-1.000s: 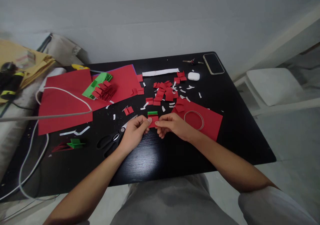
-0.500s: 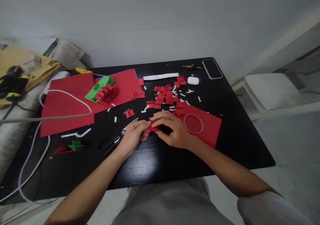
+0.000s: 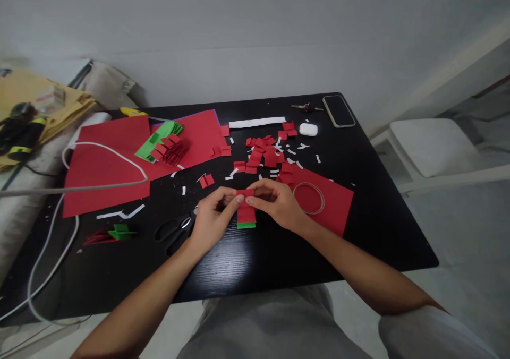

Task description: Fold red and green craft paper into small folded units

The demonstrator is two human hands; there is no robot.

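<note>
My left hand (image 3: 214,218) and my right hand (image 3: 279,204) meet over the front middle of the black table (image 3: 358,231). Both pinch the top edge of a small folded red paper piece (image 3: 246,208) that hangs down between them, with a green strip along its lower edge. Black scissors (image 3: 173,230) lie just left of my left hand. Several small folded red pieces (image 3: 263,149) are scattered beyond my hands among white paper slivers. A red sheet (image 3: 330,199) with a rubber band (image 3: 308,197) on it lies right of my right hand.
Large red sheets (image 3: 107,168) and a green-and-red folded chain (image 3: 161,144) lie at the left under a white cable (image 3: 99,152). A phone (image 3: 338,110), white earbud case (image 3: 308,129), keys (image 3: 303,107) and white strip (image 3: 257,121) sit at the back. A white chair (image 3: 430,144) stands to the right.
The red and green piece has been turned over: its green strip was on top a second ago and now hangs at the bottom, held by its top edge.
</note>
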